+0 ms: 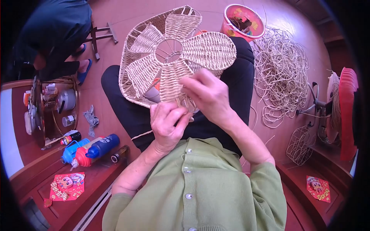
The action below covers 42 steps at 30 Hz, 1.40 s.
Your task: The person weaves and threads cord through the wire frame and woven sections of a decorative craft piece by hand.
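A woven basket point(127, 69) with a flower-shaped front rests on my lap. Its petals, such as the right-hand petal point(210, 50), are wound with pale cord around a wire ring. My left hand point(168, 123) is closed at the lower tip of the bottom petal point(171, 81), thumb and fingers pinched together. Just above and to the right, my right hand point(208, 94) has its fingers bent and pressed together against that petal's edge. A length of cord point(142, 135) trails out to the left below my left hand. What lies between the fingertips is mostly hidden.
Loose cord point(281, 73) lies heaped on the floor at right, beside a pink bucket point(243, 23). Several bottles, including a dark blue one point(103, 146), lie at left near a round shelf point(58, 107). A wire frame point(300, 145) stands at right. Another person point(54, 34) sits at upper left.
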{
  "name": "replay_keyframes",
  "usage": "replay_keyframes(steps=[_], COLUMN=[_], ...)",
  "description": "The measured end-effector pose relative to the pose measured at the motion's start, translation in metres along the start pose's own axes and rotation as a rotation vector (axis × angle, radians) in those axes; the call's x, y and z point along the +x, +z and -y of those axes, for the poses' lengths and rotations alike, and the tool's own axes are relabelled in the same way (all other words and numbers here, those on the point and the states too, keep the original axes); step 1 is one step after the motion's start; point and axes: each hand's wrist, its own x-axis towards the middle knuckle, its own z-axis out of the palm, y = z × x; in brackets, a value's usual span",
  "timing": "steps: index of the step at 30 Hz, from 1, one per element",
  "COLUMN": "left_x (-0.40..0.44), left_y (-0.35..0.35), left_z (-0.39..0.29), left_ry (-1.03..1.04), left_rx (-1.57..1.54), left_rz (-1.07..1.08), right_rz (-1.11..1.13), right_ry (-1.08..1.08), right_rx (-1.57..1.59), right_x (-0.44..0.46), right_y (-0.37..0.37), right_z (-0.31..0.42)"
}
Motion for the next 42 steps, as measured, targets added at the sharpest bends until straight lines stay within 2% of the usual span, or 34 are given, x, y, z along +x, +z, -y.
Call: replay_keyframes(steps=[1, 2, 4, 6, 7, 8, 10, 12, 16, 19, 20, 22, 23, 25, 28, 30, 32, 33, 34, 36, 37, 38, 40, 42], left_x=[-0.001, -0.001, 0.005, 0.004, 0.001, 0.001, 0.003, 0.002, 0.002, 0.000, -0.003, -0.006, -0.007, -0.006, -0.005, -0.006, -0.004, -0.003, -0.002, 0.001, 0.000, 0.000, 0.005, 0.007], left_y=[0.001, 0.003, 0.003, 0.000, -0.003, -0.005, -0.012, -0.011, -0.005, -0.004, -0.002, 0.001, 0.002, 0.002, 0.004, 0.004, 0.004, 0.002, 0.000, -0.001, -0.003, -0.005, -0.009, -0.010], left_z=[-0.001, -0.001, -0.004, -0.009, -0.007, -0.007, -0.009, -0.006, -0.012, -0.011, -0.008, -0.005, -0.004, -0.002, -0.002, -0.003, -0.006, -0.007, -0.008, -0.010, -0.009, -0.010, -0.011, -0.012], left_ry=[0.006, 0.008, -0.029, -0.079, -0.101, -0.097, -0.113, -0.083, -0.134, -0.130, -0.110, -0.082, -0.065, -0.044, 0.025, -0.003, -0.043, -0.077, -0.078, -0.134, -0.143, -0.141, -0.160, -0.173], left_rx=[0.028, 0.055, 0.059, 0.054, 0.032, 0.029, 0.002, 0.022, 0.023, 0.025, 0.034, 0.044, 0.044, 0.048, 0.079, 0.087, 0.075, 0.061, 0.060, 0.032, 0.022, 0.025, 0.009, 0.005], left_rz=[0.032, 0.065, 0.095, 0.176, 0.215, 0.218, 0.242, 0.231, 0.219, 0.178, 0.144, 0.109, 0.067, 0.028, 0.031, 0.059, 0.091, 0.131, 0.135, 0.213, 0.245, 0.245, 0.290, 0.303], right_rz=[-0.062, -0.063, 0.037, 0.212, 0.223, 0.217, 0.156, 0.193, 0.131, 0.107, 0.034, 0.053, 0.047, 0.133, 0.031, 0.016, 0.039, 0.122, 0.230, 0.260, 0.265, 0.264, 0.180, 0.177], right_ry=[0.106, 0.415, 0.826, 1.061, 1.200, 1.199, 1.173, 1.197, 1.206, 0.799, 0.513, 0.407, 0.401, 0.054, 0.044, 0.082, 0.543, 0.710, 0.940, 1.142, 1.155, 1.152, 1.147, 1.214], right_rx=[0.005, 0.182, 0.600, 1.049, 1.215, 1.215, 1.614, 1.673, 1.769, 1.104, 0.809, 0.549, 0.550, 0.021, -0.043, -0.010, 0.251, 0.463, 0.816, 1.218, 1.393, 1.396, 1.637, 1.678], right_x=[-0.004, -0.022, -0.057, -0.060, -0.056, -0.060, -0.064, -0.066, -0.088, -0.078, -0.071, -0.039, -0.026, -0.007, 0.001, -0.010, -0.037, -0.049, -0.060, -0.058, -0.062, -0.065, -0.066, -0.067], right_y=[-0.003, -0.005, -0.001, 0.001, 0.005, 0.009, 0.019, 0.014, -0.002, -0.012, -0.004, -0.008, -0.008, -0.006, -0.001, -0.010, -0.009, -0.001, 0.002, 0.006, 0.012, 0.016, 0.021, 0.012], right_z=[-0.001, 0.000, -0.014, 0.000, 0.009, 0.007, 0.001, 0.000, 0.011, 0.022, 0.015, 0.020, 0.017, 0.013, 0.009, 0.005, -0.001, -0.005, -0.006, 0.005, -0.001, -0.003, -0.008, -0.003])
